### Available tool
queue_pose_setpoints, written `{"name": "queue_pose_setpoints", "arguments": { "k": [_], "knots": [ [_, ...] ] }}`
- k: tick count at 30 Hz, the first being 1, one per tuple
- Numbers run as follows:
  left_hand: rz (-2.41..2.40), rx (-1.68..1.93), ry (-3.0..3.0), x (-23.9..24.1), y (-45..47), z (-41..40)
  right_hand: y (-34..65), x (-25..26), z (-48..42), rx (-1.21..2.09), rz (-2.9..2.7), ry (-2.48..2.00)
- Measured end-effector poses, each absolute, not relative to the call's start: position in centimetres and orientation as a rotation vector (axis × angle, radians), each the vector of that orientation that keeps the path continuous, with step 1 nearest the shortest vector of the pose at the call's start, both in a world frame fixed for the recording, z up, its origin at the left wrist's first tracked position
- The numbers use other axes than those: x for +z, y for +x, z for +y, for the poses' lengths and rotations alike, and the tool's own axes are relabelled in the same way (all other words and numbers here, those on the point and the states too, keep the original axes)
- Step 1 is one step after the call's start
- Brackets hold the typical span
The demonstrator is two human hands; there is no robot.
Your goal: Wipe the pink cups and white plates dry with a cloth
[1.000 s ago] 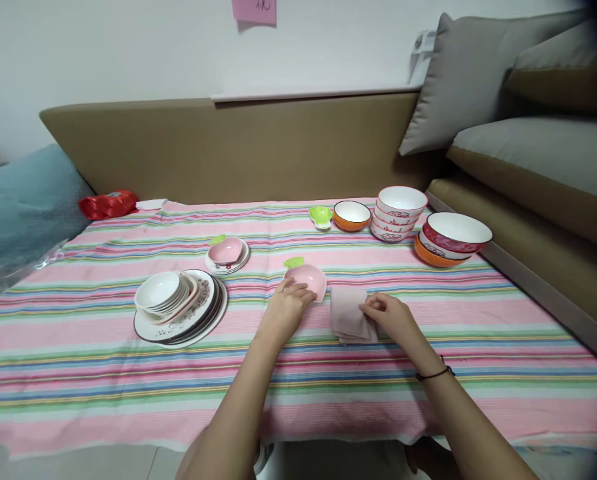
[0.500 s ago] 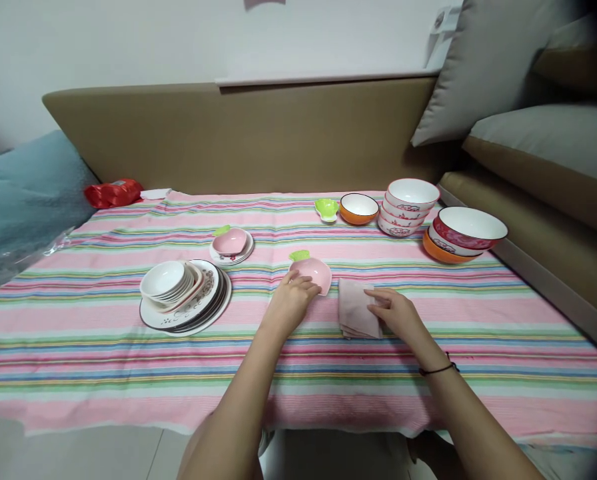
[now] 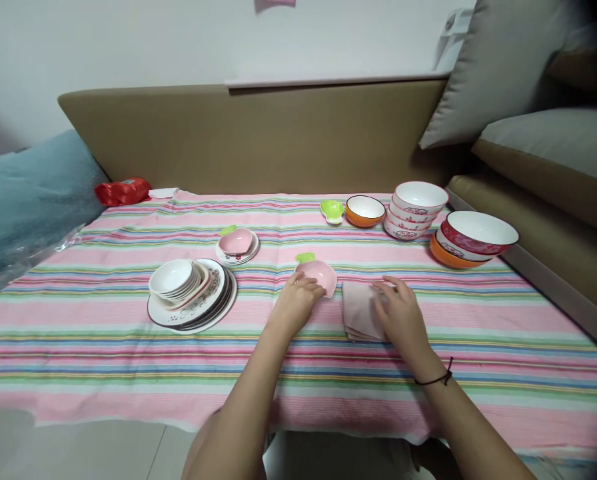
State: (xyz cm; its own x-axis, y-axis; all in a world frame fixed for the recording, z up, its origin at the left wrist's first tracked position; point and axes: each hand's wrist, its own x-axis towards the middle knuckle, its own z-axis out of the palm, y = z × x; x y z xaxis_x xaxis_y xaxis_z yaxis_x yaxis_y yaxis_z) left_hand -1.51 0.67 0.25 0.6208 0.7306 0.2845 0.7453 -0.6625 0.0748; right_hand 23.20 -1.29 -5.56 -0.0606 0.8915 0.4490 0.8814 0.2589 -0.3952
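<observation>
A pink fruit-shaped dish [image 3: 321, 272] with a green leaf tab lies on the striped cloth in front of me. My left hand [image 3: 298, 300] is closed on its near-left rim, thumb and fingers curled over the edge. To the right of the dish is a folded pale pink cloth [image 3: 359, 310]. Over the cloth's right side is my right hand [image 3: 401, 313], its fingers apart and slightly bent; whether the fingertips touch the fabric I cannot tell. A dark cord bracelet is on the right wrist.
At left stand stacked plates and small bowls [image 3: 193, 310]; behind them another pink dish [image 3: 236, 241] rests on small plates. Toward the back right are a green dish [image 3: 332, 211], an orange bowl [image 3: 365, 217] and stacked bowls [image 3: 413, 217], with more bowls [image 3: 471, 243] beside them.
My right hand has loosened from the folded cloth's edge, and its fingers have spread and lifted slightly. My left hand stays at the pink dish. The view has shifted a little left.
</observation>
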Motion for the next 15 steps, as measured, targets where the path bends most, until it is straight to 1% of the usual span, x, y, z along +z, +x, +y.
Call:
{"name": "queue_pose_setpoints", "arguments": {
  "k": [2,4,9,15],
  "knots": [
    [-1.266,-0.452,-2.791,0.2,-1.5,0.7,21.9,-5.7,-1.4,0.001,-2.086,-1.461],
    [-1.261,-0.453,-2.796,0.2,-1.4,0.7,20.8,-6.4,-1.6,0.027,-2.217,-1.421],
    [-1.244,-0.478,-2.809,0.0,-1.3,0.5,19.8,-8.2,-2.0,0.07,-2.257,-1.667],
    [-1.218,-0.487,-2.843,-0.8,-1.2,0.5,19.9,-7.2,-1.7,0.311,-2.231,-1.847]
  ]
}}
